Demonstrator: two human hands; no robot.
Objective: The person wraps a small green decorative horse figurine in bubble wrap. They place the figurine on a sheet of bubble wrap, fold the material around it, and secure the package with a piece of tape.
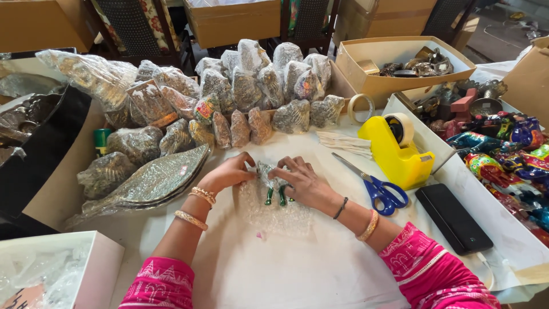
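I see both hands at the centre of the table. The left hand (pixel 229 173) pinches the bubble wrap (pixel 275 210) with closed fingers, and the right hand (pixel 303 182) presses the wrap around a small green-legged figurine (pixel 275 189). Blue scissors (pixel 374 184) lie at three o'clock from it, wrapped figurines (pixel 246 91) at twelve o'clock.

White-covered table (pixel 320 274); dark woven chairs (pixel 134 26) behind, cardboard boxes (pixel 231 23), daylight

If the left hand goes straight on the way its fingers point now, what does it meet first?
The left hand points right, so it probably meets the small green-legged figure in bubble wrap, then the right hand.
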